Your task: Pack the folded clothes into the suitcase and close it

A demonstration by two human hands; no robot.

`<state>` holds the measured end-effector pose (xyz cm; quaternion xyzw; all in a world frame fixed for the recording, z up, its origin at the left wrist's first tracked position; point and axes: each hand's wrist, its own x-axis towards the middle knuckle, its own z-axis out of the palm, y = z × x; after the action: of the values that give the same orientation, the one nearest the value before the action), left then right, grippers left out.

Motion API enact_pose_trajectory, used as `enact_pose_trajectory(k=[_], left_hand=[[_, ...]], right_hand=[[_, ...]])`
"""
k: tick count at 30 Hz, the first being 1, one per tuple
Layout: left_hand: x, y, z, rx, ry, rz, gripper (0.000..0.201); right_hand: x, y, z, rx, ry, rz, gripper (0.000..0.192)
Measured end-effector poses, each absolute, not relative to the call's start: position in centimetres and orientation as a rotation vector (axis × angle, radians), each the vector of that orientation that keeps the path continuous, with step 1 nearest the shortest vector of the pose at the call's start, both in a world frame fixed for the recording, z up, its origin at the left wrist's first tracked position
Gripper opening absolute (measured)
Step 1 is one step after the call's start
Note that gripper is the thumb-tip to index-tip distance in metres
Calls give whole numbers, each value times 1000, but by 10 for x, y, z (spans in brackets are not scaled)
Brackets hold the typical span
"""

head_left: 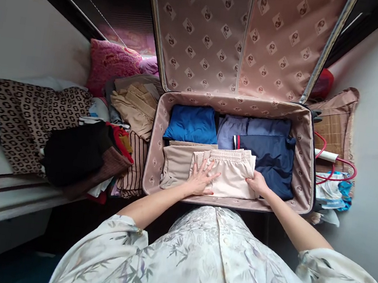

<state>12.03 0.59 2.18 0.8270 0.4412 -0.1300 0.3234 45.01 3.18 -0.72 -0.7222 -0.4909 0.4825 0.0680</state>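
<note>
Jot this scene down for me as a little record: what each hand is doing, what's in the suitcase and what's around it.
Container: suitcase, lid raised, patterned lining
Left hand: laid on a pale garment, fingers spread
Right hand: gripping that garment's right edge
Also inside: blue garment, beige garment, navy garment
Left of suitcase: black garment, striped garment, pink pillow farther back
</note>
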Motion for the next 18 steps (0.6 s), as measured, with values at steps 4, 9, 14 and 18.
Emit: enact_pose_trajectory(k=[4,9,14,18], left_hand=[[123,11,22,2127,1207,-455,97],[123,13,27,2021,1234,-262,97],[114,21,17,1483,1679,466,80],[111,23,16,644,1664,849,74]], right_hand=[[447,36,-6,-2048,-1408,1579,48],[428,39,22,-1814,-1040,1865,65],[394,46,86,-1523,-694,2078,61],[367,43,152,-1277,-523,2202,64]])
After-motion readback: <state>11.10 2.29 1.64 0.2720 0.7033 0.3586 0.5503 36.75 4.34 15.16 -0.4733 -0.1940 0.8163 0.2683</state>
